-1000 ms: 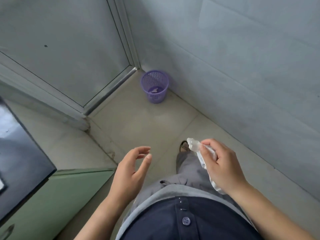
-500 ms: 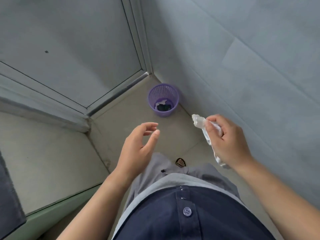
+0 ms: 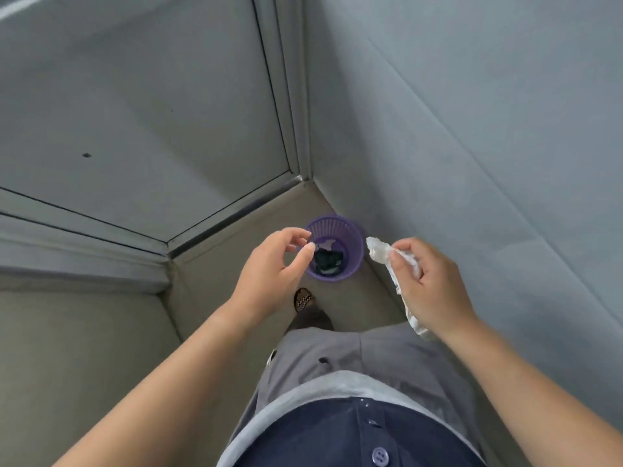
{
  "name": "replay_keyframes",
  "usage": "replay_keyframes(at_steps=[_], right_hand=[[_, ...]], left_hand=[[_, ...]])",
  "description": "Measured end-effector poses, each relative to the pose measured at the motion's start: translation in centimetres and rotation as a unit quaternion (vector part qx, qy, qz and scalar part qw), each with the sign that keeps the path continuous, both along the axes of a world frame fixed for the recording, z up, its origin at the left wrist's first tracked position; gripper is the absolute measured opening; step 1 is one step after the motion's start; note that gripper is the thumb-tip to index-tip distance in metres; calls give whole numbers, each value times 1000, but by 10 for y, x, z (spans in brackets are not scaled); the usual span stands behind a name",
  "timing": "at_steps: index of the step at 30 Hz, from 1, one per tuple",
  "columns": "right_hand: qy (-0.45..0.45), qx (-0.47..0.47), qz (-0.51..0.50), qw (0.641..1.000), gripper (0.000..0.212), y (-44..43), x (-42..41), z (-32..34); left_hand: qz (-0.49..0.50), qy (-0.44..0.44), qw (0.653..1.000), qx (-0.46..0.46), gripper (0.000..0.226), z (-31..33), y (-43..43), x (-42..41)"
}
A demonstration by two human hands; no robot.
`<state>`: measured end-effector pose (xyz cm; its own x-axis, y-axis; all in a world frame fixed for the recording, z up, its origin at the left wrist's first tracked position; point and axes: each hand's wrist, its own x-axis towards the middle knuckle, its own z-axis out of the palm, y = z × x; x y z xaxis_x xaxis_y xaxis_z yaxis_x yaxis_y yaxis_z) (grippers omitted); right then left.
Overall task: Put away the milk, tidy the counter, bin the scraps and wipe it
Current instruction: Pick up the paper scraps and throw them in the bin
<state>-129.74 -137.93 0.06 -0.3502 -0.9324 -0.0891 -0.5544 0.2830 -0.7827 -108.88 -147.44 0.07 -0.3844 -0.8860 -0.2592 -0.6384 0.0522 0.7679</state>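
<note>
corner of beige floor point(image 3: 354, 308) between grey tiled wall point(image 3: 472, 129) and metal-framed panel point(image 3: 135, 112); purple mesh bin point(image 3: 355, 254) standing there, dark scraps point(image 3: 328, 261) inside, possibly packaging. right hand point(image 3: 435, 291) gripping crumpled white tissue point(image 3: 379, 251) beside bin; left hand point(image 3: 273, 278) loosely curled, empty, above rim.

Above the bin point(image 3: 337, 227): we see open air, our left hand point(image 3: 269, 281) overlapping its left rim.
Right side: wall point(image 3: 472, 197) just beside.

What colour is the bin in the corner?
Purple mesh bin, clearest in the head view.
</note>
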Motion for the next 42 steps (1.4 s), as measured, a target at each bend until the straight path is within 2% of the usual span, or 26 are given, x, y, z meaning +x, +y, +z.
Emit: replay_keyframes(at_steps=[5, 12, 16, 21, 25, 29, 34, 37, 42], right_hand=[[3, 62, 74, 995, 5, -86, -5, -33], [10, 146, 102, 984, 5, -156, -18, -131], [23, 180, 134, 974, 6, -176, -21, -219], [38, 208, 136, 968, 15, -197, -27, -357], [48, 232, 138, 962, 17, -207, -28, -467], [32, 257, 149, 954, 21, -216, -25, -544], [87, 359, 196, 909, 44, -217, -25, -583], [94, 389, 205, 893, 45, -209, -27, -582], [90, 396, 200, 892, 43, -196, -30, -541]], left_hand=[[72, -35, 996, 48, 16, -37, -81, -16], [132, -120, 980, 90, 22, -125, -122, -10], [150, -142, 971, 120, 25, -211, -136, -11], [166, -154, 959, 168, 26, -349, -150, -18], [138, -162, 961, 174, 38, -459, -152, -27], [97, -176, 967, 154, 49, -532, -150, -38], [50, -202, 970, 127, 52, -567, -149, -47], [34, -214, 969, 122, 54, -567, -148, -45], [-2, -235, 960, 149, 57, -532, -152, -37]])
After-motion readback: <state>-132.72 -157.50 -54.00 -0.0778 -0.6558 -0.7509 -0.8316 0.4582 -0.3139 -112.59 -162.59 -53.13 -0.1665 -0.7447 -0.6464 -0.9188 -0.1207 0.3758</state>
